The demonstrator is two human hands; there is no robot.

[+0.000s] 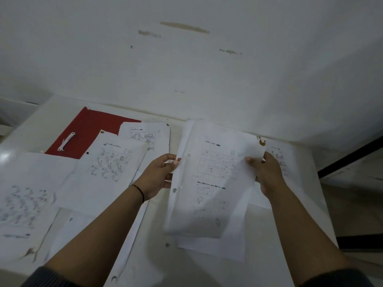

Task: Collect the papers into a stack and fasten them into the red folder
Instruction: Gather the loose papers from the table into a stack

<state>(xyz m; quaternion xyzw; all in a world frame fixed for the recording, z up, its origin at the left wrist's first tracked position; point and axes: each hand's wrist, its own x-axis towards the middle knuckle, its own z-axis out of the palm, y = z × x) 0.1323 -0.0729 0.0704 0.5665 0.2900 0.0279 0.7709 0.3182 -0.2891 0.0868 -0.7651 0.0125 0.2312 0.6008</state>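
Observation:
Both my hands hold a printed sheet of paper (213, 179) lifted above the white table (259, 257). My left hand (159, 175) pinches its punched left edge, and my right hand (267, 175) grips its right edge. At the back left lies the red folder (87, 129), open, with a white fastener strip (66, 141) on it. Several loose papers are spread over the table: one (112, 164) overlapping the folder's corner, one (149, 135) behind it, a blurred one (24, 201) at the left, one (284, 162) under my right hand, and another (213, 247) beneath the held sheet.
A white wall (186, 65) rises right behind the table. The table's right edge (323, 204) drops off to the floor, where a dark bar (352, 156) runs diagonally. Small dark specks dot the tabletop.

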